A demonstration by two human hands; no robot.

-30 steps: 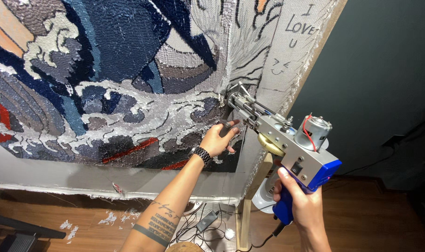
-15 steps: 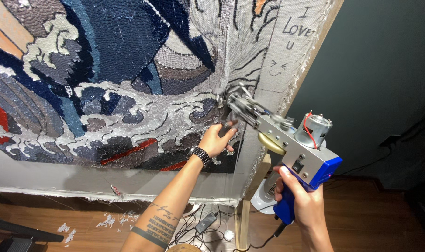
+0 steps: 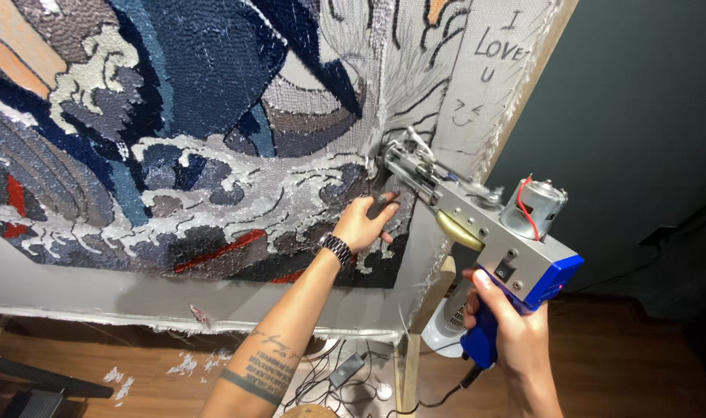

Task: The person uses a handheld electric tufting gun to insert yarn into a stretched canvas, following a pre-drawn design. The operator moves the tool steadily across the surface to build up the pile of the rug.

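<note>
There is a single view, from a camera worn on the person's head, so no second view shares any part of the scene. It looks forward and somewhat down at a tufted cloth (image 3: 182,139) stretched on an upright wooden frame (image 3: 523,93) — close enough that the cloth fills the left and middle and runs off the top and left edges. The picture is tilted, so the frame leans. Both forearms enter from the bottom edge, and wooden floor (image 3: 632,364) shows below — well beneath the camera.
</note>
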